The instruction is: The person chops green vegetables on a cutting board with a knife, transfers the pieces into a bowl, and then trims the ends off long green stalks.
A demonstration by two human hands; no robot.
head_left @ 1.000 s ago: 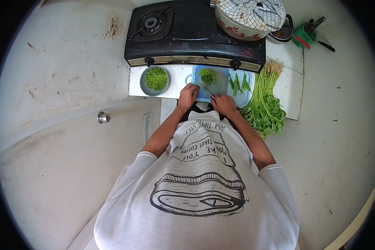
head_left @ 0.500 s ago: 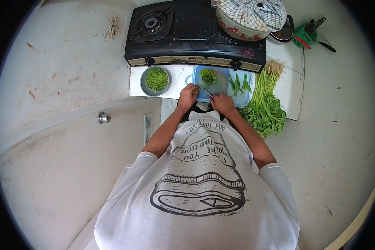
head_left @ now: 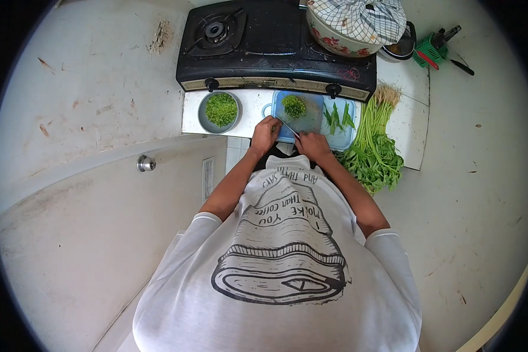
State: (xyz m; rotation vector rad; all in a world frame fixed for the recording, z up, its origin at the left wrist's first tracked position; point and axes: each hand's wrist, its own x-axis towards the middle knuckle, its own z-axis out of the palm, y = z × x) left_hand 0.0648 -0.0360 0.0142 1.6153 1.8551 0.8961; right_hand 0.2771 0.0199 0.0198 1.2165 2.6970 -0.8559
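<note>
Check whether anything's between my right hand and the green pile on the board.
Nothing visible: only bare board lies between the right hand and the pile. The knife in that hand slants off toward the left hand.

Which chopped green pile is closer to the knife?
The smaller heap on the blue board, just beyond the knife in the right hand. The bigger pile is farther away, in the grey bowl.
</note>
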